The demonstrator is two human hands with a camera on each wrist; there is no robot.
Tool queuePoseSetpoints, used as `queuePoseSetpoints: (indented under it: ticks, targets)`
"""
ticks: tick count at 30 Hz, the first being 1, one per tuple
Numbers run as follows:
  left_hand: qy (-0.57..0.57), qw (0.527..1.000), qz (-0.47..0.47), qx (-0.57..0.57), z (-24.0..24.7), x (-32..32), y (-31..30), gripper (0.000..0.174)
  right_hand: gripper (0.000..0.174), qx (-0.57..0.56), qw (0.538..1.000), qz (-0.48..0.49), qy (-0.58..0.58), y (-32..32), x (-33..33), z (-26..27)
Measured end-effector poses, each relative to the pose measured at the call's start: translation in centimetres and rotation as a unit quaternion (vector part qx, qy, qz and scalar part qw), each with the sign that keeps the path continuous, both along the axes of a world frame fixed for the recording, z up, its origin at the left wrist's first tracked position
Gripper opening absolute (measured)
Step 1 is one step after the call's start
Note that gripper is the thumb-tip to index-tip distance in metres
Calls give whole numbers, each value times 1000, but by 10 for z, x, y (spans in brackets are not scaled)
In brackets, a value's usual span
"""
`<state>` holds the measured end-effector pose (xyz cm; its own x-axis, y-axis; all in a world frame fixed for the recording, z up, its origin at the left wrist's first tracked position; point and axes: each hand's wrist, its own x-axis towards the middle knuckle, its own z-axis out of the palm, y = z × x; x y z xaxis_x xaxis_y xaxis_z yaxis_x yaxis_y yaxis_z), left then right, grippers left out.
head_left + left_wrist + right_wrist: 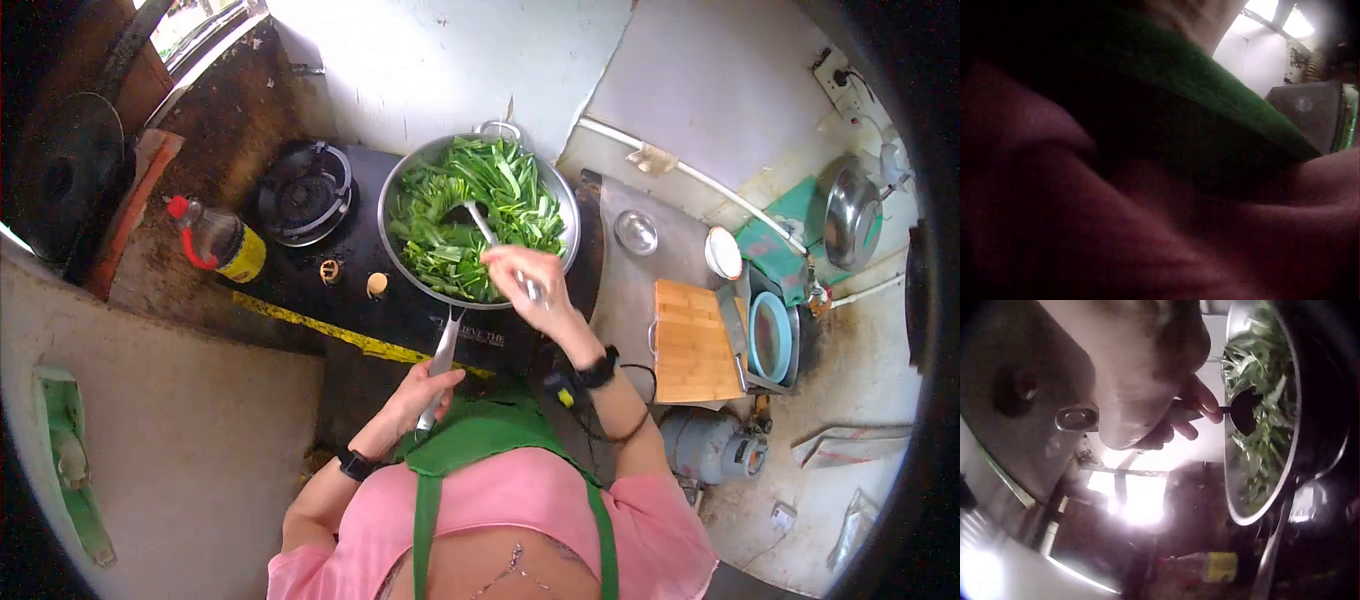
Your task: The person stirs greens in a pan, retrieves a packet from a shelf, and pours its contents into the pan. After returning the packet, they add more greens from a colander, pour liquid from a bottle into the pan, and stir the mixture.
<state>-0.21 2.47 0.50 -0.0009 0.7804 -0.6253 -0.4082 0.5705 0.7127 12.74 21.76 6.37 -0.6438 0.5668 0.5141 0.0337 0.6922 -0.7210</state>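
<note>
A wide metal wok [574, 225] full of chopped green leafy vegetables [510, 178] sits on the stove. My left hand [408, 398] grips the wok's long metal handle [447, 345] near its end, close to the green apron. Over the right side of the wok, my right hand [530, 283] holds a spatula [482, 222] by its metal handle. The spatula's dark head [1246, 414] is among the greens, partly covered by them. In the dark left wrist view, the apron [1229, 94] and blurred skin or cloth fill most of the picture; the wok is out of sight there.
Left of the wok are a second burner [303, 195] and a red-capped bottle [225, 240]. To the right lie a small metal bowl [636, 232], a white bowl [723, 252], and a wooden cutting board [690, 340] with a cleaver [733, 325]. A gas cylinder [700, 445] stands below.
</note>
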Motion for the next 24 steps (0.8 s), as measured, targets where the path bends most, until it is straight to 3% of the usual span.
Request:
queuePoseSetpoints:
  ticks: [2,8,10,14,18,20,24]
  targets:
    - [-6,1000,-2,6,-2,1,-4,22,8,49,998,-23,27,21,-15,-3]
    - [-9,1000,-9,12,3,-1,-2,22,10,-20,987,-124,96,40,-32,22]
    - [2,1000,-15,16,5,-1,-2,22,10,-81,982,-99,141,44,-43,-6]
    - [-10,1000,-11,18,-1,-1,-3,22,7,-5,996,-4,85,-7,-17,-14]
    - [-5,1000,-8,2,3,0,-1,22,7,30,999,-13,13,-18,-12,-7]
    - [0,1000,-8,0,3,0,-1,22,8,-18,999,-32,26,3,-22,-7]
    - [-3,1000,-16,15,3,-1,-1,23,5,2,997,-66,46,7,-11,33]
